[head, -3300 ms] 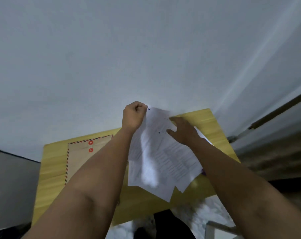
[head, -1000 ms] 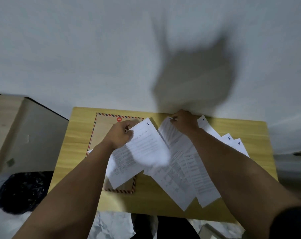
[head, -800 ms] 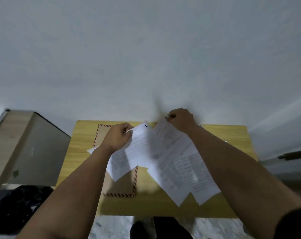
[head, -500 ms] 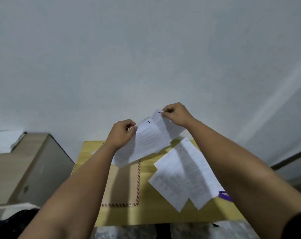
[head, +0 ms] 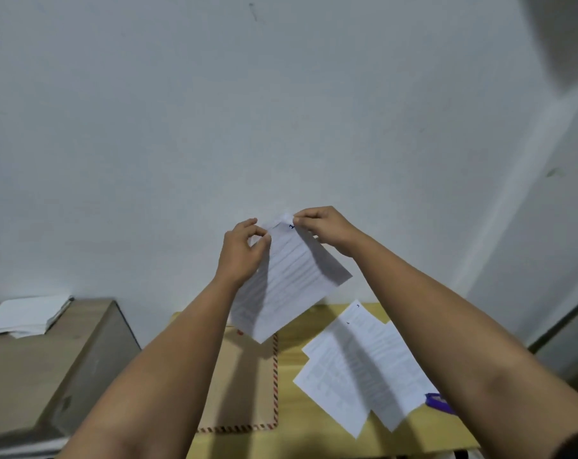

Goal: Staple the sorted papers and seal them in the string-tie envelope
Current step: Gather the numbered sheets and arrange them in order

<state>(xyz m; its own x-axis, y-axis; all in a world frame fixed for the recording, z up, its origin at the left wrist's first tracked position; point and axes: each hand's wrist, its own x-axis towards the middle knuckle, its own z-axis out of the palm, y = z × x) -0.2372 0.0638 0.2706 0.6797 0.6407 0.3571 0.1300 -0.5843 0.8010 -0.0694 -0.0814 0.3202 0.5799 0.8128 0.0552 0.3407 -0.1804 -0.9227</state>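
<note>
Printed white sheets (head: pixel 287 283) hang tilted at frame centre, raised above the desk. More printed sheets (head: pixel 364 369) lie fanned at lower right. The brown envelope (head: pixel 248 385), striped red-and-dark along its edge, lies flat at lower centre.

Envelope (head: pixel 244 379) left of loose sheets (head: pixel 360 366) on table (head: pixel 314 440).

A plain white wall (head: pixel 214 111) is filling most of the view, meeting a second wall (head: pixel 552 193) at a corner on the right. A yellow wooden tabletop (head: pixel 317 435) is standing against it. A grey cabinet (head: pixel 49 359) is sitting left, carrying what may be white papers (head: pixel 22 318).
</note>
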